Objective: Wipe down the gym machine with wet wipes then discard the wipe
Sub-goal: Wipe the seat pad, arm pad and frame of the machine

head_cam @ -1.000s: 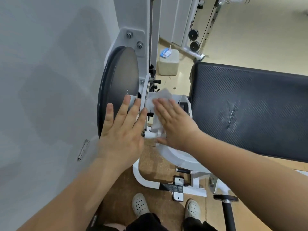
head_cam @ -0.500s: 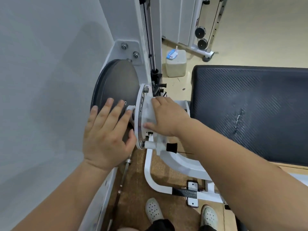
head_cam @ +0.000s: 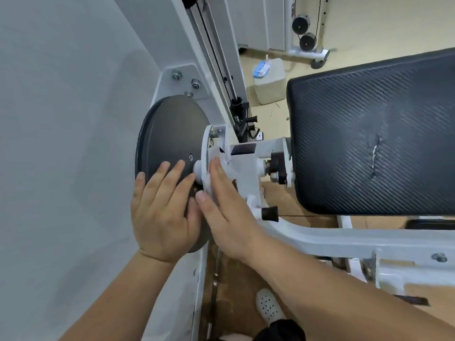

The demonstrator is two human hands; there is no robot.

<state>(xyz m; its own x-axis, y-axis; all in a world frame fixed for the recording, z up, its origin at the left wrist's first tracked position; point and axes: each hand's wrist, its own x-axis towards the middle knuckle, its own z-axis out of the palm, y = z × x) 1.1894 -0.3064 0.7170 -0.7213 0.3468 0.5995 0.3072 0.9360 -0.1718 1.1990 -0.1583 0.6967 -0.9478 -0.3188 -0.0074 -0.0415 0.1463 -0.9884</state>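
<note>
The head camera is looking down at the gym machine [head_cam: 320,238]. The left hand [head_cam: 162,212] is lying flat on the dark disc [head_cam: 167,129], fingers straight and holding nothing, probably bracing the disc so it is not turning under the rubbing. The right hand [head_cam: 227,217] is pressing the wipe [head_cam: 230,166] against the white plate [head_cam: 205,153] just beside the disc, fingers straight, likely spreading the cloth for wide contact. The black pad [head_cam: 369,134] is sitting apart from both hands.

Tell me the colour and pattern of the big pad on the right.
The pad is black with fine diagonal ribbing, clearest in the head view.
</note>
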